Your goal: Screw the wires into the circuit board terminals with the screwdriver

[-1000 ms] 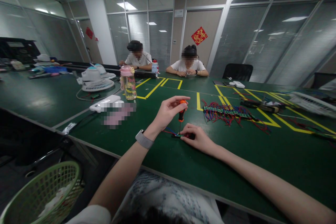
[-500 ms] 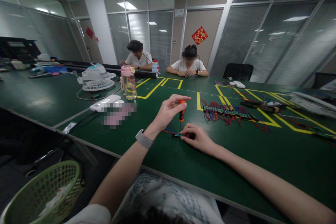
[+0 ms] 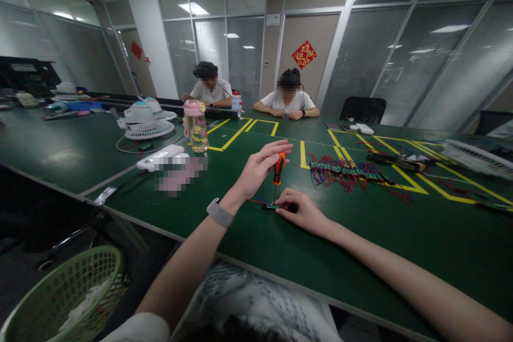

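My left hand (image 3: 258, 168) pinches the handle of a small orange and black screwdriver (image 3: 278, 171), which stands upright with its tip on a small wired part (image 3: 273, 206) on the green table (image 3: 401, 235). My right hand (image 3: 302, 209) lies on the table with its fingers closed on that part, pinning it in place. Red and blue wires trail from the part toward the left. A grey watch band sits on my left wrist.
A pile of green boards with red and blue wires (image 3: 348, 172) lies beyond my hands inside yellow tape lines. A pink-capped bottle (image 3: 195, 125), white fans (image 3: 144, 120) and a white power strip (image 3: 160, 157) stand left. Two people sit across the table. A green basket (image 3: 68, 299) is below left.
My left fingers have shifted on the screwdriver handle, stretching out further over it, and the handle has tilted slightly. My right hand and the part have stayed put.
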Demonstrator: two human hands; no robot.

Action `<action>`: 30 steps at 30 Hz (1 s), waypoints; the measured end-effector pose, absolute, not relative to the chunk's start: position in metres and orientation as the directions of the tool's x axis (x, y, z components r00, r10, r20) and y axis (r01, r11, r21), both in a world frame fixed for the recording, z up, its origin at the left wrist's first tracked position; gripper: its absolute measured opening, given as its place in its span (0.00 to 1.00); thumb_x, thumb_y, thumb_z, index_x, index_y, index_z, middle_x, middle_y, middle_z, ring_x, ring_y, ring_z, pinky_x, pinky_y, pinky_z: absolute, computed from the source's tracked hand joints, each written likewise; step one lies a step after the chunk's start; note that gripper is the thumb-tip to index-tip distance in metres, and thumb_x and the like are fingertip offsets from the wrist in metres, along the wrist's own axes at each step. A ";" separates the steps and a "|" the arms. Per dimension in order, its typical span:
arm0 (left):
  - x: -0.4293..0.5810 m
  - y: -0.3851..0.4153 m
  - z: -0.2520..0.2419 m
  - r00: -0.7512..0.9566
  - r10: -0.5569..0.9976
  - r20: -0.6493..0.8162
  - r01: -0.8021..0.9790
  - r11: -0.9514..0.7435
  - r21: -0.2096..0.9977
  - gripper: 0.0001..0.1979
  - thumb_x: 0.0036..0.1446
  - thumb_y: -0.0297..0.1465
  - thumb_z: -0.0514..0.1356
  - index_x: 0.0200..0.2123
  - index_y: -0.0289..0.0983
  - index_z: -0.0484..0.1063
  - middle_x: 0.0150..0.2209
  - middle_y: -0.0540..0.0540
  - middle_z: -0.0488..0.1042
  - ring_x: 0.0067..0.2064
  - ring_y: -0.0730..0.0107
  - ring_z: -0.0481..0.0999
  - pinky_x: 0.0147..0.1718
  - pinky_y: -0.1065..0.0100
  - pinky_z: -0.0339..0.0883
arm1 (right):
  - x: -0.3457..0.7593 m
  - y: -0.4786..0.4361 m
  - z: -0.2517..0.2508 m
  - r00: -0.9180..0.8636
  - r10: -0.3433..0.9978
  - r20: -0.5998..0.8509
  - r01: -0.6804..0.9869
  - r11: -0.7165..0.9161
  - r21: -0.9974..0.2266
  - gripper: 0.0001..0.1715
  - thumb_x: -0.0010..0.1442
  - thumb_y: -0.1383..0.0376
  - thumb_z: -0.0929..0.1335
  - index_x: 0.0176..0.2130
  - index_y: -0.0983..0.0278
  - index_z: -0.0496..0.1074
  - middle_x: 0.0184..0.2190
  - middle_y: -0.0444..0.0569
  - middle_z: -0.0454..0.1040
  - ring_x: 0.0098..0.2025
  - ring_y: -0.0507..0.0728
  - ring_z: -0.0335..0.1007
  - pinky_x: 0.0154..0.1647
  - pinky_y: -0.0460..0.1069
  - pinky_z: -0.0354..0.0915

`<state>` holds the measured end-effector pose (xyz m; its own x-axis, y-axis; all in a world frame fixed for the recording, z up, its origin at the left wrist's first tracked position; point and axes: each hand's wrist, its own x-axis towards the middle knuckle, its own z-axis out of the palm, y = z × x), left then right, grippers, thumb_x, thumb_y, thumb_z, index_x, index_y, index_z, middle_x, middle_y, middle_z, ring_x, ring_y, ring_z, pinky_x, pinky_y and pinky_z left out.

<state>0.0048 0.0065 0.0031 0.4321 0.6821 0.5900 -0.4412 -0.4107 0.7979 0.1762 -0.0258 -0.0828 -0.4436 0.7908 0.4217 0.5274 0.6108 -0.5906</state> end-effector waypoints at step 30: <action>0.004 0.008 0.002 0.359 0.709 0.607 -0.373 -0.487 0.790 0.11 0.53 0.33 0.64 0.40 0.37 0.77 0.38 0.45 0.75 0.38 0.70 0.75 0.39 0.68 0.69 | 0.176 -0.028 -0.079 -0.446 0.793 0.415 0.536 0.608 -0.586 0.06 0.56 0.67 0.69 0.36 0.65 0.76 0.31 0.47 0.69 0.29 0.51 0.66 0.30 0.46 0.63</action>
